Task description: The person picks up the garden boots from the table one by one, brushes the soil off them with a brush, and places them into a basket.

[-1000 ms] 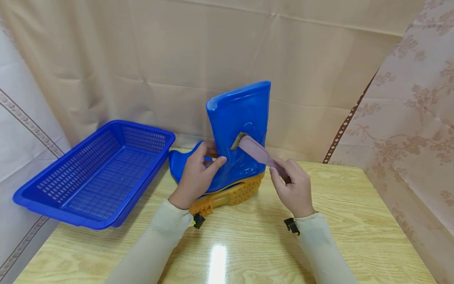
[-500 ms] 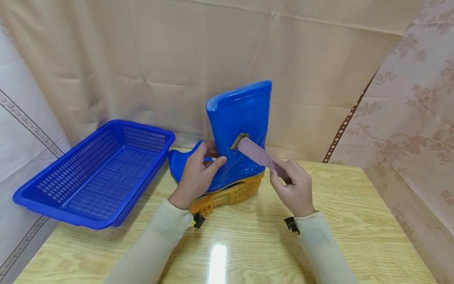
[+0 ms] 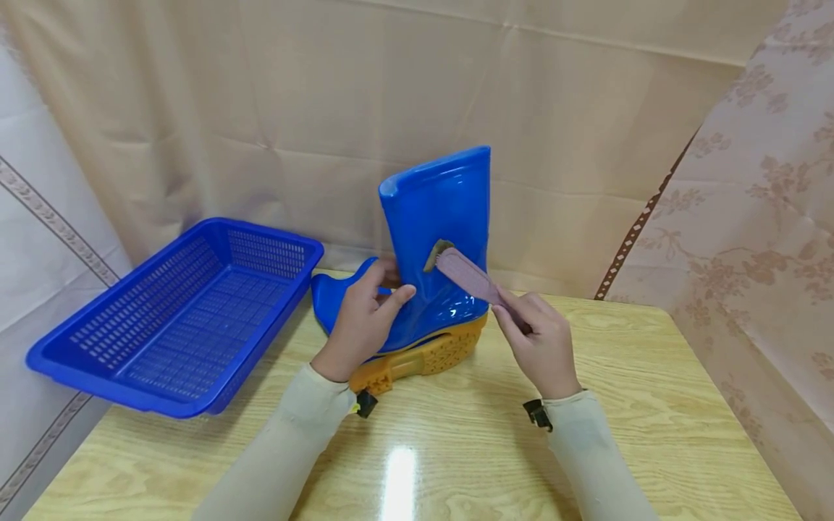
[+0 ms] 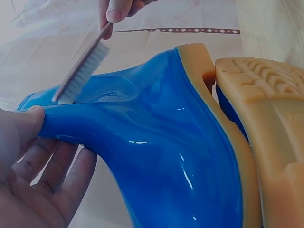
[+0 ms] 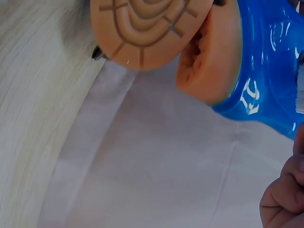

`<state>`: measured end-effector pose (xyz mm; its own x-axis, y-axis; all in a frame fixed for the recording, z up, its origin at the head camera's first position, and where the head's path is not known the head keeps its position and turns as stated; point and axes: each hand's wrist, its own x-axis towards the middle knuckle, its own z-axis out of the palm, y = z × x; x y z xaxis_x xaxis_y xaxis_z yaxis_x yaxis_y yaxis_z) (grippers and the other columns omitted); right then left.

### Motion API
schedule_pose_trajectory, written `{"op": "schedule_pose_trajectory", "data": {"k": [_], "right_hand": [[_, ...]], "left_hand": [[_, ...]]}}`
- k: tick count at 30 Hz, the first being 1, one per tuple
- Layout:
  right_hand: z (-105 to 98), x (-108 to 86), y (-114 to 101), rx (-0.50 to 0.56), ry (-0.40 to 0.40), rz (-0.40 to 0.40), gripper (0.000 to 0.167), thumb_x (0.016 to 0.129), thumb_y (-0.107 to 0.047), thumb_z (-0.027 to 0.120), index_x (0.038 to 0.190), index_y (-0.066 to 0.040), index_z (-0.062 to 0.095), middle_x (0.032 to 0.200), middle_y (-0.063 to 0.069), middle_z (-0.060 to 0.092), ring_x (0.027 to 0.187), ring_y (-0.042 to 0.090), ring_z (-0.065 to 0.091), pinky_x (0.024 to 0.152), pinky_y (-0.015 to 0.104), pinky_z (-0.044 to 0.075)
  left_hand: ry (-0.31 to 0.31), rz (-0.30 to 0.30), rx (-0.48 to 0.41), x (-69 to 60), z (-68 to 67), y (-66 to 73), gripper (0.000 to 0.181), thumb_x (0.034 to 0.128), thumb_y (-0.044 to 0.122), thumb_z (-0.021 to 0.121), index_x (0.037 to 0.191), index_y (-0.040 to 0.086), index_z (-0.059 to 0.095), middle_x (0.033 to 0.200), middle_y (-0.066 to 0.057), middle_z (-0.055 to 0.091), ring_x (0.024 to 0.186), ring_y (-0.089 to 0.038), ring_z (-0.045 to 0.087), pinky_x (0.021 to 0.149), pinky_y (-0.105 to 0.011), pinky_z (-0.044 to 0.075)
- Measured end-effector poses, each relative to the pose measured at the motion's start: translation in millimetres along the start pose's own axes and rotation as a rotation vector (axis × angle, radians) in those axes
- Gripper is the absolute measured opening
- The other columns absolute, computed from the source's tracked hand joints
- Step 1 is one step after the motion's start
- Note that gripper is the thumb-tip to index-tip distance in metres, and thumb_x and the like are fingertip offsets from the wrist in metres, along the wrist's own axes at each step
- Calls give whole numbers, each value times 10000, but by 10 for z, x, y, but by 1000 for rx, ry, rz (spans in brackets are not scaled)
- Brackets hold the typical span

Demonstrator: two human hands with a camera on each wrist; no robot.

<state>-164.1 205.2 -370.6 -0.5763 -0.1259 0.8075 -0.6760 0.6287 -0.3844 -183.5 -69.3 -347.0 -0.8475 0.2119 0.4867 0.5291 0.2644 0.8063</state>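
A blue rain boot [image 3: 449, 195] with an orange-yellow sole stands upright, its shaft leaning slightly back. Under it a second blue boot lies on its side, its patterned sole [image 3: 449, 352] facing me and its shaft [image 3: 332, 293] pointing left. My left hand [image 3: 368, 311] grips the upright boot's shaft, thumb on the near side and fingers behind; the left wrist view shows the thumb [image 4: 34, 121] on the edge. In my right hand [image 3: 537, 340] is a brush [image 3: 470, 275] with a pinkish handle, gripped by that handle. Its pale bristles [image 4: 85, 71] touch the shaft.
A blue perforated plastic basket [image 3: 189, 325] sits at the left of the wooden table [image 3: 482, 456]. Behind the boots hangs a beige curtain [image 3: 293, 116]. Patterned cloth [image 3: 769, 217] covers the right side.
The brush has turned slightly and shifted a little up and left against the shaft. The boot's top right corner has moved slightly left. My left hand keeps its grip in nearly the same place.
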Motion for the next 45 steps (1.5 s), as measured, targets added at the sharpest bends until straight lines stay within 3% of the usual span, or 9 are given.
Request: {"op": "schedule_pose_trajectory", "data": {"k": [5, 12, 18, 21, 26, 35, 39, 45], "right_hand": [[-21, 6, 12, 12, 35, 3, 334, 850, 57, 803, 1168, -46, 786, 740, 2, 608, 612, 86, 432, 533, 149, 314], [-8, 1, 47, 76, 186, -74, 243, 789, 46, 748, 1025, 28, 800, 633, 63, 530, 589, 76, 377, 524, 210, 281], [3, 1, 27, 102, 63, -175, 258, 959, -162, 747, 1156, 1, 777, 757, 71, 620, 606, 120, 443, 531, 197, 333], [4, -12, 14, 94, 25, -179, 281, 957, -167, 762, 1191, -10, 766, 801, 65, 644, 595, 119, 457, 522, 183, 342], [-10, -26, 15, 60, 47, -130, 395, 778, 81, 815, 1161, -7, 778, 783, 48, 649, 574, 117, 451, 516, 183, 336], [-7, -43, 85, 67, 53, -102, 360, 759, 93, 795, 1111, 17, 786, 743, 50, 640, 553, 109, 451, 515, 163, 347], [-5, -36, 84, 113, 57, -129, 331, 796, 61, 775, 1124, 18, 781, 741, 54, 633, 558, 121, 450, 514, 171, 346], [-9, -9, 18, 143, 31, -176, 263, 965, -137, 742, 1190, -2, 763, 822, 75, 662, 619, 114, 471, 530, 185, 360]], "left_hand": [[14, -21, 1, 4, 0, -14, 353, 1061, 268, 597, 1371, 106, 557, 1230, -68, 670, 1099, -206, 641, 932, -452, 581], [4, -13, -14, 5, -8, -8, 370, 1054, 244, 607, 1389, 100, 545, 1234, -87, 669, 1100, -219, 647, 926, -454, 584], [-24, 2, -10, 5, -5, 1, 334, 1050, 240, 620, 1352, 108, 570, 1228, -67, 671, 1108, -206, 650, 908, -436, 588], [-36, 9, -17, 10, 0, 9, 332, 1051, 237, 620, 1352, 105, 570, 1230, -65, 670, 1110, -204, 653, 909, -428, 589], [-32, 4, -23, 17, 9, 2, 331, 1055, 253, 609, 1348, 103, 571, 1221, -64, 669, 1105, -199, 650, 923, -429, 584], [-8, -11, -22, 24, 12, -18, 384, 1060, 249, 601, 1399, 87, 525, 1239, -89, 657, 1101, -215, 634, 921, -451, 581], [1, -22, -22, 19, 9, -32, 390, 1062, 252, 597, 1408, 87, 521, 1241, -93, 657, 1105, -216, 634, 922, -451, 581], [-22, -8, -20, -2, -1, -22, 378, 1060, 256, 599, 1396, 101, 524, 1235, -78, 659, 1096, -206, 638, 906, -446, 584]]}}
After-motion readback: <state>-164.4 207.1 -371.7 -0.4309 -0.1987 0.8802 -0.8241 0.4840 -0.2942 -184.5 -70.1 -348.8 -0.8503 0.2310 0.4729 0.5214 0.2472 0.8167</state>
